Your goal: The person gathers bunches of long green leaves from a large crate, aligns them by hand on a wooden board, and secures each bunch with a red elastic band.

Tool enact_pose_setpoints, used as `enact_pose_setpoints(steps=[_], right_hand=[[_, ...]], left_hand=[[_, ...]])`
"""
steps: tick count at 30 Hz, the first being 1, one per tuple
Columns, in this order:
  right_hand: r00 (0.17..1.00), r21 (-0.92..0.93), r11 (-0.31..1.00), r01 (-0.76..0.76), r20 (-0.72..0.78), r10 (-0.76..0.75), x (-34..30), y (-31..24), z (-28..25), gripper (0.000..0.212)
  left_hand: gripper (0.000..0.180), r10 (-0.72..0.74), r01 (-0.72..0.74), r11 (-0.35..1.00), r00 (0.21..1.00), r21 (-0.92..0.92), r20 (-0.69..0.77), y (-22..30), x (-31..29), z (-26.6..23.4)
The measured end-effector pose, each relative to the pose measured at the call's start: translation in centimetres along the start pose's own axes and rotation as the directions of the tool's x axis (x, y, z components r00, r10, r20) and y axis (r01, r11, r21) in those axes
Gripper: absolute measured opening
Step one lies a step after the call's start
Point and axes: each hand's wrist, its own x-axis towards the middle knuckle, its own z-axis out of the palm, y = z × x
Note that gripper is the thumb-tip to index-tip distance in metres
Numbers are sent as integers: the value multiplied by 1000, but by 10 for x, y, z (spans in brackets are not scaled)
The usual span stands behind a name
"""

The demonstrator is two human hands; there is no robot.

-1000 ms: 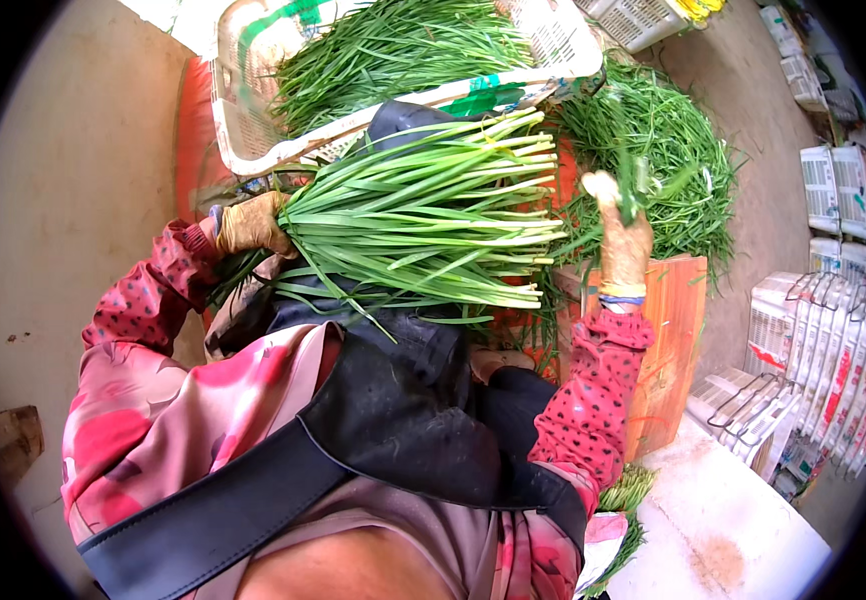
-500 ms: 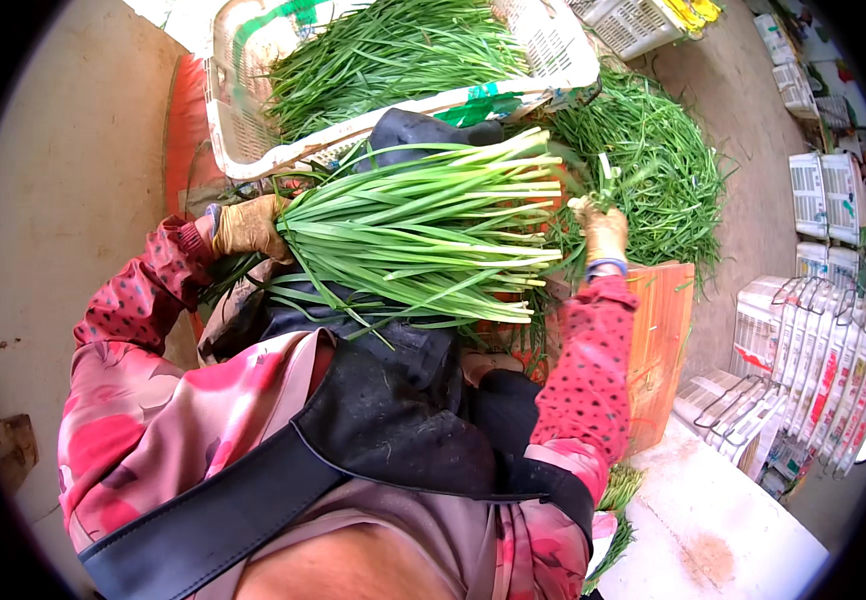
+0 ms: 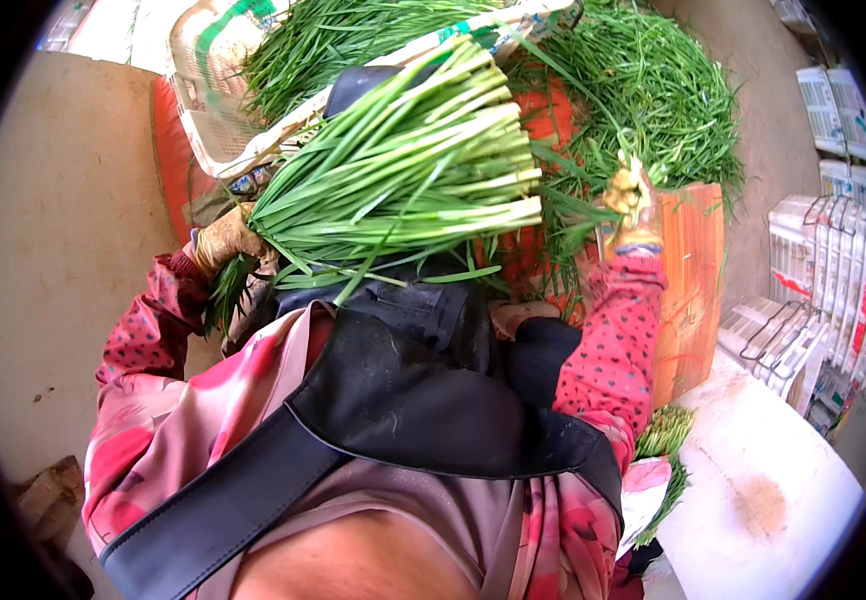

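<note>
A thick bunch of garlic chives lies across my lap, its leaf ends gripped in my gloved left hand. The cut pale stems fan out toward the right and slant upward. My gloved right hand is off to the right, above the edge of a wooden board, with its fingers closed. A few loose chive strands seem to be pinched in it, though motion blurs them. Beyond the bunch stands a white plastic basket with more chives in it.
A loose heap of chive leaves lies at the far right, beside the reddish wooden board. White stacked crates stand at the right. Another chive bundle is near a white surface.
The bunch has tilted, its stem ends swinging up and to the left. My right hand has moved right and a little nearer, away from the stems. The whole view has shifted slightly.
</note>
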Motion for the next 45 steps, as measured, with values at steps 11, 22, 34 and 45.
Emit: enact_pose_setpoints(steps=[11,22,34,45], right_hand=[[916,-231,895,-383,30,399,-70,162,110,25],[960,-192,953,233,-110,-257,-93,48,63,44],[892,-348,937,-15,419,170,-36,137,118,25],[687,-793,-170,585,596,-414,-40,78,145,20]], left_hand=[[21,-63,62,991,998,-117,-2,14,-9,8],[39,-17,9,998,992,-66,-125,29,-15,17],[42,20,-13,984,999,176,-39,3,-10,-11],[52,-19,20,995,1000,101,-18,13,-8,-3]])
